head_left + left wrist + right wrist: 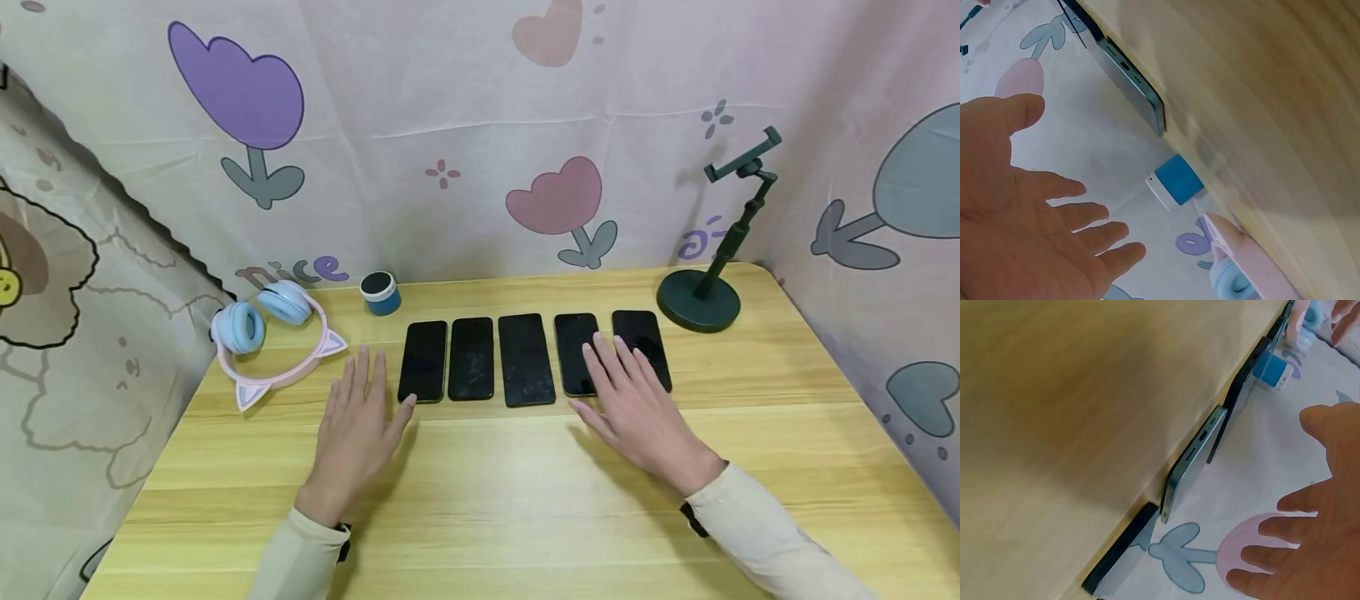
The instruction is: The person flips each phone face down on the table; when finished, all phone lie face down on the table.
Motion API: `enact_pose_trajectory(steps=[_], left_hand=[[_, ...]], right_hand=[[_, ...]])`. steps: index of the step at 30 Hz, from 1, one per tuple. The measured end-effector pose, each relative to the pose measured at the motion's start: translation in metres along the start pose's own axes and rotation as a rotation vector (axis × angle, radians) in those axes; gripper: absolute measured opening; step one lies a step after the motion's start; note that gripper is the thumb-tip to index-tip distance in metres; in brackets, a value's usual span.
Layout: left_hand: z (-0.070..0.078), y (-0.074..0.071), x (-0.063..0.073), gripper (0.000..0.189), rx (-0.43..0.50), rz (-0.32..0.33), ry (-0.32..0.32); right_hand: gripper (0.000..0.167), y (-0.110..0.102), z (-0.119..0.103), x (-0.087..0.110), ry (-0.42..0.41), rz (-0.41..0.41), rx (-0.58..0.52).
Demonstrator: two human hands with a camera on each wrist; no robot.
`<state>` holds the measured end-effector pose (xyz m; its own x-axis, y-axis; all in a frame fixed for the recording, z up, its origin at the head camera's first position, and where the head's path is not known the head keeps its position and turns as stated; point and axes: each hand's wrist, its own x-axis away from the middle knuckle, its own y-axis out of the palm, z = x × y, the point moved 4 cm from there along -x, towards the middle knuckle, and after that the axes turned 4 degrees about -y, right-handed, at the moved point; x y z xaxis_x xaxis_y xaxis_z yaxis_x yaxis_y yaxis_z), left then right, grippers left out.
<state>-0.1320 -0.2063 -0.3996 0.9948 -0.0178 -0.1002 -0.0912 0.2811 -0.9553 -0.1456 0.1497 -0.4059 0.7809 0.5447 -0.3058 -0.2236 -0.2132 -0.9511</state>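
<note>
Several black smartphones lie side by side, screens up, in a row across the wooden table. My left hand point(356, 442), palm down with straight, slightly spread fingers, is to the left of the leftmost smartphone point(423, 363). My right hand point(643, 415) is held over the lower parts of the two rightmost phones, the fourth point(573, 354) and the fifth point(636, 327), partly covering them in the head view. Both wrist views show the palms raised off the tabletop, holding nothing. The middle smartphone point(527, 360) and its left neighbour point(471, 358) are uncovered.
Pink cat-ear headphones point(296, 372) with blue cushions rest at the left. A small blue-and-white round device point(381, 293) stands behind the row. At the back right is a dark green phone stand point(699, 300). A patterned cloth point(420, 83) hangs behind the table point(495, 517).
</note>
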Motion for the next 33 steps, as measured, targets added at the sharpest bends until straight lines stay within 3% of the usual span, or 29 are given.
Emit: enact_pose_trajectory(steps=[17,22,33], left_hand=[[-0.021,0.0,-0.01,0.077,0.048,-0.015,-0.047],[-0.025,-0.001,-0.016,0.072,0.078,0.005,-0.033],[-0.031,0.002,-0.028,0.067,0.188,-0.034,-0.087]], right_hand=[[0.075,0.011,-0.028,-0.039,-0.087,-0.072,-0.065],[0.074,0.014,-0.035,-0.049,-0.109,-0.097,-0.079],[0.072,0.021,-0.058,-0.075,-0.112,-0.133,-0.254]])
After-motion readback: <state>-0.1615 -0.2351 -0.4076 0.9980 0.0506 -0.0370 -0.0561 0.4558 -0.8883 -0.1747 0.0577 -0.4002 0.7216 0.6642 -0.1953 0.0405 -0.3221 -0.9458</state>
